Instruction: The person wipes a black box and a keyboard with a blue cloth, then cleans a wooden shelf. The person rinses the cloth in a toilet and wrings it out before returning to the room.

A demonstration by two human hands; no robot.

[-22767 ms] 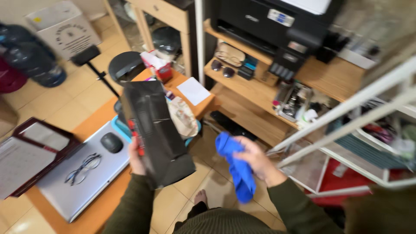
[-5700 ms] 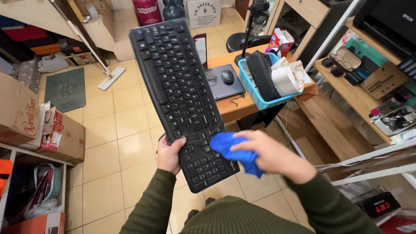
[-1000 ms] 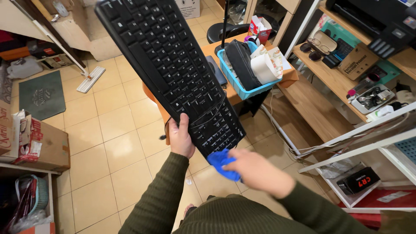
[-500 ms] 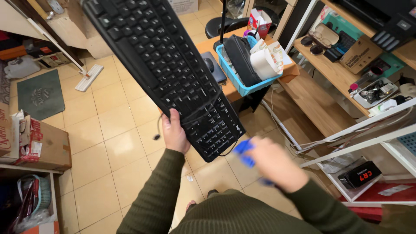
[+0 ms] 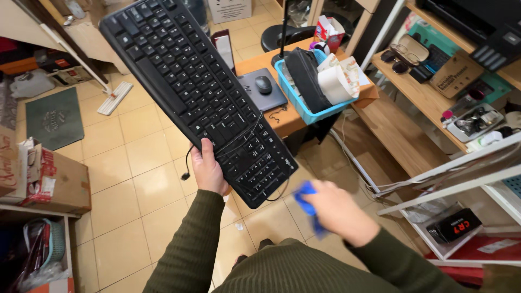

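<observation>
Aloft, flat black plastic keyboard (image 5: 198,95) in left hand (image 5: 208,169)'s grip, soft crumpled blue cloth (image 5: 309,202) bunched in right hand (image 5: 337,210)

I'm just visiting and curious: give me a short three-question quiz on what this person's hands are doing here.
1. True or false: the left hand grips the black keyboard.
2. What does the right hand hold?
3. The mouse lies: A) on the floor, B) on the grey laptop, C) in the blue basket.

Key: 1 true; 2 a blue cloth; 3 B.
</observation>
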